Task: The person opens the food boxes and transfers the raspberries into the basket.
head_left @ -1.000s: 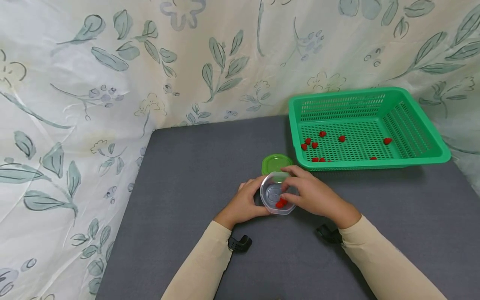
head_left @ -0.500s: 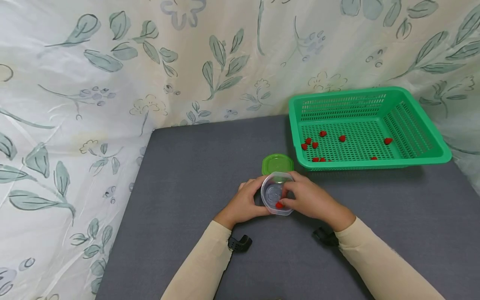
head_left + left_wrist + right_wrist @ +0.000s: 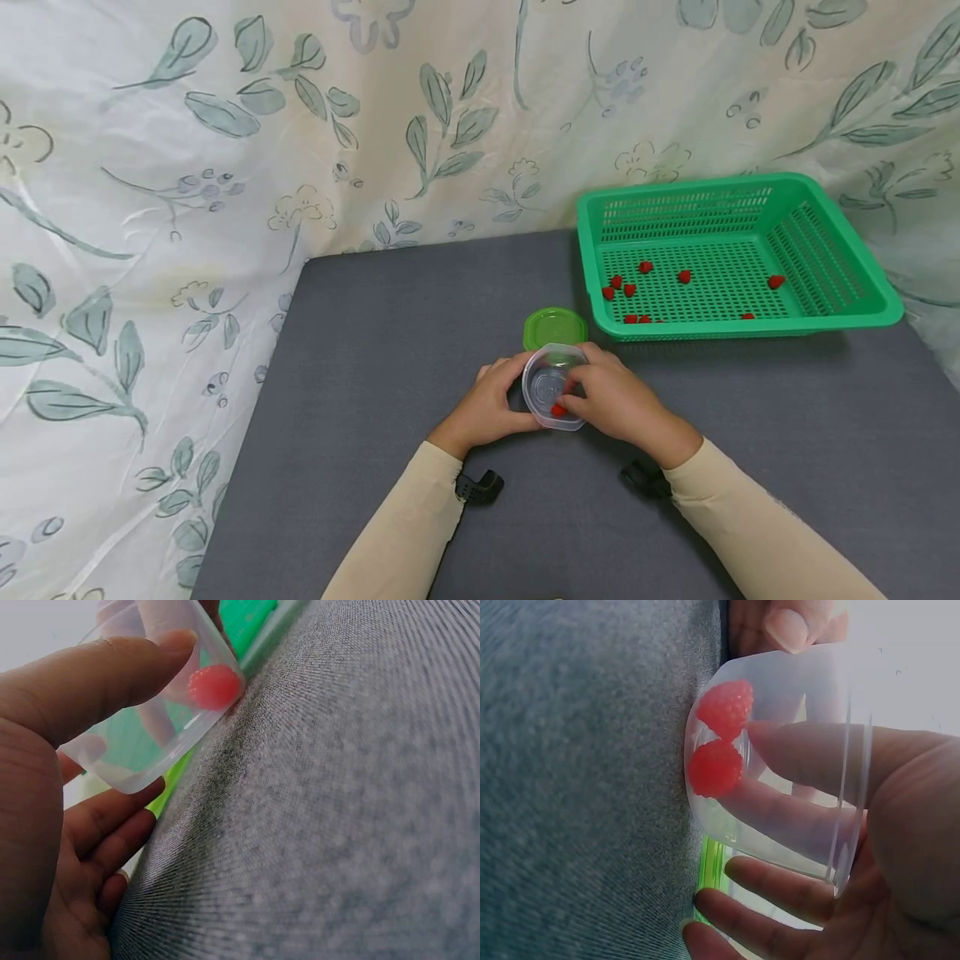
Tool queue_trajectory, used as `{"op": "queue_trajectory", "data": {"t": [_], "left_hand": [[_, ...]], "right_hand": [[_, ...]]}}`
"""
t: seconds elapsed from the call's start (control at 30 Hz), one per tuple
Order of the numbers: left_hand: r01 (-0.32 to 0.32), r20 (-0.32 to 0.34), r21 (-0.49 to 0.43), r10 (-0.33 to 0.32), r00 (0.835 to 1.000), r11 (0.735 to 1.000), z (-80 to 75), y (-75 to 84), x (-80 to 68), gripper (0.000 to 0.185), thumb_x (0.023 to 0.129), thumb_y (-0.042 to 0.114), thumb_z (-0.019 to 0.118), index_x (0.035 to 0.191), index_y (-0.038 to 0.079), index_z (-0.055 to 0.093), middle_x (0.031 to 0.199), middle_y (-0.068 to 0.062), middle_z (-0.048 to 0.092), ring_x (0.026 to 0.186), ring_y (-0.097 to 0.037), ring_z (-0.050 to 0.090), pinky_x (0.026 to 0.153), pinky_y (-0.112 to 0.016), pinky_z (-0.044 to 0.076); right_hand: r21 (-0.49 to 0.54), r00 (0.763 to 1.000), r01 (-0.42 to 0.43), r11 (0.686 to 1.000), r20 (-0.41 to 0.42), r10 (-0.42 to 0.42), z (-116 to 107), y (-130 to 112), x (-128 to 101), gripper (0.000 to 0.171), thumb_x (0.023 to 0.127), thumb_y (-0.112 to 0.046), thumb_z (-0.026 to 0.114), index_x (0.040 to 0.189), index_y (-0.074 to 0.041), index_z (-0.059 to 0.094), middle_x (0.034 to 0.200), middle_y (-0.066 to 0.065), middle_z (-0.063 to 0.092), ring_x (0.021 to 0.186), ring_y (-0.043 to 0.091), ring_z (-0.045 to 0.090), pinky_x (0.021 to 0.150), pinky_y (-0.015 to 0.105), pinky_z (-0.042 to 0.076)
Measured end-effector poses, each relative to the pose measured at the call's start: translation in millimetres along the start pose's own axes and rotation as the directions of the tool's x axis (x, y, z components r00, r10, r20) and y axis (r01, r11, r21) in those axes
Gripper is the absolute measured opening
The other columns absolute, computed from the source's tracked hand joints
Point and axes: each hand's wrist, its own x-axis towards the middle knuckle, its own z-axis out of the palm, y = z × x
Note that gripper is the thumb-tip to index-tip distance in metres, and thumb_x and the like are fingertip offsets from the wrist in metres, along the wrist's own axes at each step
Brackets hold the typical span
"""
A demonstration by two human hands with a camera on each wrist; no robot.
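Observation:
My left hand (image 3: 491,404) holds a small clear plastic cup (image 3: 542,390) on the dark tabletop, thumb on the near side and fingers on the far side. My right hand (image 3: 618,400) reaches into the cup with thumb and index finger. Two red raspberries lie at its bottom in the right wrist view. Thumb and index finger pinch the lower raspberry (image 3: 714,768); the upper raspberry (image 3: 726,709) sits against it. Only one raspberry (image 3: 558,410) shows in the head view, beside the fingertips. The right hand's other fingers stay outside the cup.
A green lid (image 3: 551,325) lies flat just behind the cup. At the back right stands a green mesh basket (image 3: 750,325) with several raspberries (image 3: 684,277) scattered inside. A floral cloth (image 3: 450,125) hangs behind the grey tabletop (image 3: 390,350).
My right hand's spread fingers have drawn together and gone deeper into the cup, covering one raspberry from the head view. The right forearm has shifted slightly left. My left hand and the cup have barely moved.

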Motion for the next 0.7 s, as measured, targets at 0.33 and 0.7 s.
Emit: {"op": "queue_trajectory", "data": {"t": [0.33,0.7], "left_hand": [[0.005,0.003,-0.010,-0.005,1.000,1.000,-0.7,0.6,-0.3,0.098,0.083,0.032,0.096,0.167,0.022,0.047,0.157,0.005,0.057,0.138,-0.014,0.050,0.114,-0.048,0.030],[0.005,0.004,-0.008,-0.005,1.000,1.000,-0.7,0.3,-0.2,0.099,0.081,0.032,0.098,0.166,0.022,0.048,0.157,0.006,0.057,0.136,-0.013,0.051,0.113,-0.048,0.031]], "right_hand": [[-0.004,0.999,-0.044,0.999,0.015,0.044,-2.5,-3.4,-1.2,0.020,0.092,-0.018,0.089,0.079,-0.017,0.074,0.137,0.021,0.060,0.109,0.041,0.059,0.092,0.055,0.053],[0.007,0.999,-0.040,0.999,0.027,0.040,-4.4,-2.8,-1.7,0.021,0.093,-0.018,0.088,0.077,-0.018,0.074,0.143,0.024,0.059,0.117,0.045,0.058,0.094,0.058,0.053]]}}
